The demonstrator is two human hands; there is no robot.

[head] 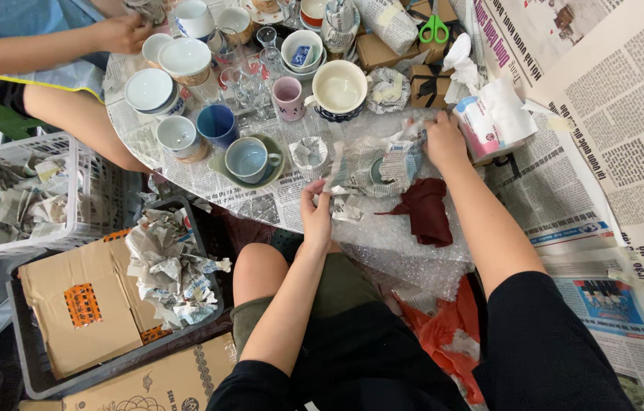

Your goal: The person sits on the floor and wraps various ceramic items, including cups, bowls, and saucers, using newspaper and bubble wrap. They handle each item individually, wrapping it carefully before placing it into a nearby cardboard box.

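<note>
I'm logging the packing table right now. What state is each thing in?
Newspaper bundle: partly wrapped, held at both ends.
Left hand: gripping the bundle's near end.
Right hand: gripping its far end.
Blue mug: upright, unwrapped, on a saucer.
Pink cup: upright, unwrapped.
Green scissors: closed.
White basket: filled with crumpled paper.

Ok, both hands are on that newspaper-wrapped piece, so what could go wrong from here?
1. The left hand holds the newspaper bundle near the table edge; it might slip off.
2. The right hand works beside crowded cups; the white mug could get knocked.
3. The green saucer and blue cup sit near that edge.
</note>
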